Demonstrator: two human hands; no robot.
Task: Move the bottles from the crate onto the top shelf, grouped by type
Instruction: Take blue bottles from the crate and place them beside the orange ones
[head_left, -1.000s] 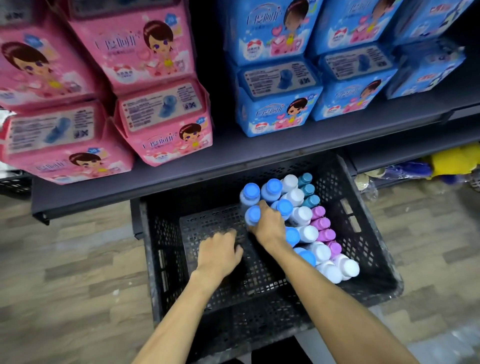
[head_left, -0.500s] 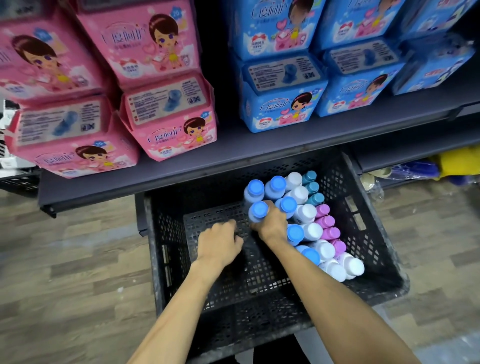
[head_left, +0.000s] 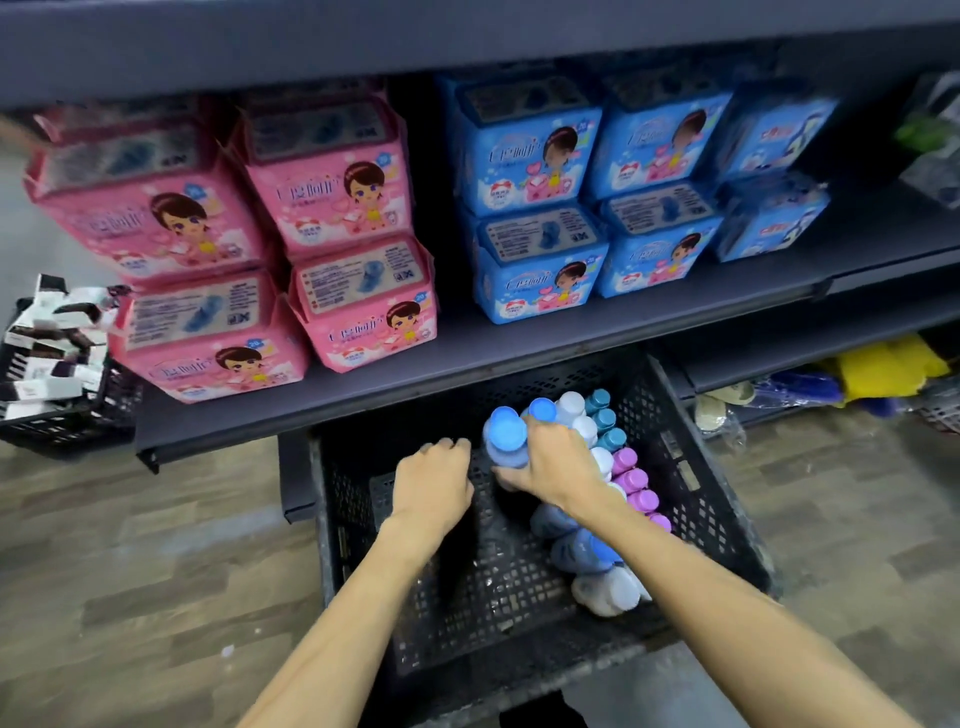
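Observation:
A black plastic crate (head_left: 719, 525) stands on the floor under the shelving. Along its right side are bottles with blue caps, white caps (head_left: 570, 404), teal caps (head_left: 605, 418) and pink caps (head_left: 631, 479). My right hand (head_left: 553, 465) is shut on a blue-capped bottle (head_left: 505, 434), lifted above the others, with a second blue cap (head_left: 542, 410) tight against it. My left hand (head_left: 434, 480) is a loose fist just left of that bottle, with nothing visible in it. The underside of a higher shelf (head_left: 467, 36) runs across the top.
The shelf (head_left: 519, 343) above the crate holds pink packs (head_left: 332, 208) on the left and blue packs (head_left: 540, 270) on the right. Another dark basket of small boxes (head_left: 47, 364) sits far left. Yellow and blue items (head_left: 883, 369) lie low on the right.
My right hand has lifted the blue-capped bottle up out of the row. My view has tilted up, so a higher shelf shows. The left hand has moved slightly toward the bottle.

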